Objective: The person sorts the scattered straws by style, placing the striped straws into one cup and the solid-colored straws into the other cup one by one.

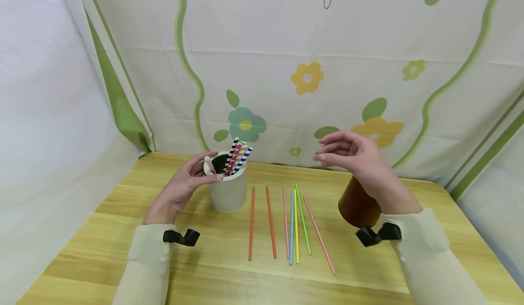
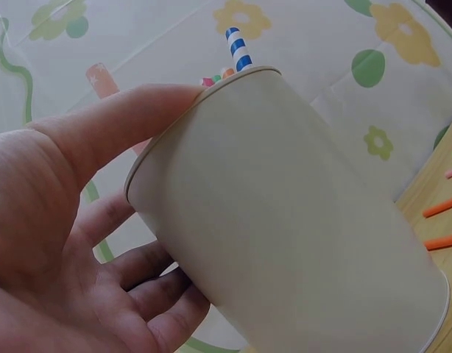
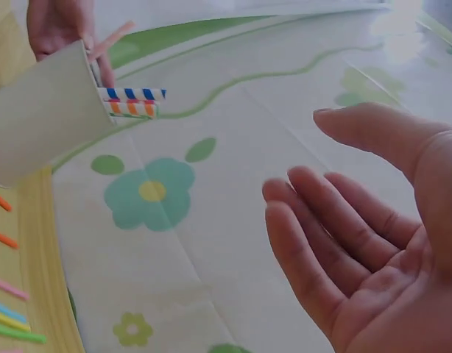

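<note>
A white cup stands on the left of the table, and my left hand grips it near the rim. In the left wrist view the thumb lies along the cup's rim, with the other fingers against its side. Patterned straws lean in the cup, among them a blue-striped straw and a black-striped straw. A plain pale pink straw leans apart at the cup's left side. My right hand is raised with nothing in it, fingers loosely bent. Behind it stands a brown cup, partly hidden.
Several plain coloured straws lie on the wooden table between the cups, such as an orange straw, a blue straw and a pink straw at the right end. A flowered cloth hangs behind the table.
</note>
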Demonstrator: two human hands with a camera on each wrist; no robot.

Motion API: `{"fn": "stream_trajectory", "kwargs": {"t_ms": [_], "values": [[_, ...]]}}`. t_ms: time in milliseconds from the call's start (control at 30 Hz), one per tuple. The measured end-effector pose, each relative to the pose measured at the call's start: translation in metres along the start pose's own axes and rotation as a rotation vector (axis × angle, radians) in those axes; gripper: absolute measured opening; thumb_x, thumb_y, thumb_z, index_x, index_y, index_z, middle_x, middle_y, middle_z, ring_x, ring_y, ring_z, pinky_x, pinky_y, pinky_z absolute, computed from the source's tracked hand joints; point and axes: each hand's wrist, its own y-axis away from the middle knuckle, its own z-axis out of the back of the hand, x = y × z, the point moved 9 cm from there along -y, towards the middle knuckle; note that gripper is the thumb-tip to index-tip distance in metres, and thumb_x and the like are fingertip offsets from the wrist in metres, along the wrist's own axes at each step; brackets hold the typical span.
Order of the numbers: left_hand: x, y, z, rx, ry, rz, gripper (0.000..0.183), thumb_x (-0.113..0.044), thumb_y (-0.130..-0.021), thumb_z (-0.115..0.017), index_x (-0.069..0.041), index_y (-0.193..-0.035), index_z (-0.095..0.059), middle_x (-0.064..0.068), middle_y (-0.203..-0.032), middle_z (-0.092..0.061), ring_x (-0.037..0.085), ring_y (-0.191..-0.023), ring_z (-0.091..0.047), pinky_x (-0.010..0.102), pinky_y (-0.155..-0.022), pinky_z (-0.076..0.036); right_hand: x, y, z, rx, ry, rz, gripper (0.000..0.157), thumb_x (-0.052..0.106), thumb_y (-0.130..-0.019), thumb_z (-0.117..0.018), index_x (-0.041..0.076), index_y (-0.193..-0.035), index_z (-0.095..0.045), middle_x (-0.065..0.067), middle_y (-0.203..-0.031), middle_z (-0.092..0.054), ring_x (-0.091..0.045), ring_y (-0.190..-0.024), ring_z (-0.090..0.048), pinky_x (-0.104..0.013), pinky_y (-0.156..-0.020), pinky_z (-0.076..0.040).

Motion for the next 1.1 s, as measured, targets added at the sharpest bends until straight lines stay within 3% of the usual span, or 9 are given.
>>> {"fn": "stream_trajectory", "kwargs": {"t_ms": [133,300,367,500,667,733,900,1100], "values": [[-0.001,-0.001,0.000,0.001,-0.006,0.003,0.081,-0.010,-0.098,-0.078,-0.022,-0.167,-0.040,0.014,-0.169,-0.045,0.034,-0.153,-0.044,0.046,-0.128,-0.029,-0.005,0.026,0.030,-0.110,-0.044,0.068,0.038,0.006,-0.097,-0.079,0.009,-0.133,-0.067,0.004,-0.119,-0.081,-0.009,-0.112,-0.076,-0.018,-0.091,-0.060],[-0.006,-0.005,-0.003,0.014,-0.017,-0.013,0.079,-0.011,-0.097,-0.079,-0.022,-0.166,-0.042,0.015,-0.167,-0.047,0.032,-0.152,-0.045,0.045,-0.127,-0.031,-0.025,0.059,0.075,-0.262,-0.180,0.144,0.050,-0.011,-0.096,-0.073,0.004,-0.142,-0.063,0.005,-0.131,-0.077,-0.006,-0.118,-0.074,-0.017,-0.096,-0.059],[-0.007,-0.006,-0.004,0.018,-0.022,-0.019,0.078,-0.011,-0.097,-0.079,-0.022,-0.165,-0.043,0.016,-0.166,-0.048,0.032,-0.152,-0.044,0.045,-0.127,-0.031,-0.039,0.073,0.094,-0.340,-0.157,0.115,0.056,-0.009,-0.095,-0.075,0.007,-0.147,-0.061,0.008,-0.137,-0.073,-0.001,-0.122,-0.071,-0.013,-0.098,-0.056],[-0.007,-0.007,-0.004,0.017,-0.027,-0.014,0.078,-0.010,-0.097,-0.078,-0.022,-0.165,-0.043,0.016,-0.167,-0.047,0.033,-0.153,-0.043,0.048,-0.129,-0.029,-0.074,0.093,0.122,-0.435,0.003,-0.025,0.071,0.005,-0.094,-0.083,0.022,-0.157,-0.054,0.020,-0.146,-0.062,0.007,-0.130,-0.059,-0.002,-0.092,-0.050],[-0.004,-0.006,-0.004,0.018,-0.035,-0.012,0.078,-0.010,-0.098,-0.078,-0.021,-0.166,-0.042,0.018,-0.167,-0.045,0.034,-0.153,-0.043,0.048,-0.128,-0.030,-0.109,0.099,0.130,-0.380,0.006,-0.070,0.079,0.004,-0.097,-0.079,0.024,-0.165,-0.044,0.023,-0.148,-0.056,0.007,-0.135,-0.052,-0.001,-0.090,-0.049],[-0.003,-0.005,-0.004,0.016,-0.036,-0.010,0.078,-0.011,-0.098,-0.078,-0.022,-0.166,-0.042,0.017,-0.168,-0.045,0.033,-0.153,-0.043,0.046,-0.127,-0.031,-0.117,0.097,0.128,-0.343,0.014,-0.073,0.081,0.002,-0.098,-0.077,0.023,-0.167,-0.039,0.017,-0.155,-0.052,0.007,-0.138,-0.049,-0.001,-0.093,-0.048],[-0.003,-0.001,0.000,0.004,-0.050,-0.010,0.077,-0.013,-0.099,-0.078,-0.023,-0.166,-0.041,0.014,-0.168,-0.045,0.030,-0.152,-0.043,0.035,-0.122,-0.035,-0.125,0.093,0.122,-0.288,0.173,-0.127,0.088,0.012,-0.099,-0.079,0.030,-0.171,-0.030,0.009,-0.177,-0.031,-0.003,-0.150,-0.040,-0.001,-0.095,-0.044],[-0.005,0.002,0.001,0.004,-0.079,-0.029,0.077,-0.016,-0.100,-0.078,-0.024,-0.167,-0.040,0.011,-0.168,-0.045,0.029,-0.152,-0.043,0.021,-0.110,-0.042,-0.126,0.093,0.122,-0.312,0.268,-0.173,0.090,0.021,-0.098,-0.083,0.036,-0.170,-0.031,0.004,-0.176,-0.034,0.005,-0.133,-0.048,-0.004,-0.093,-0.048]]}}
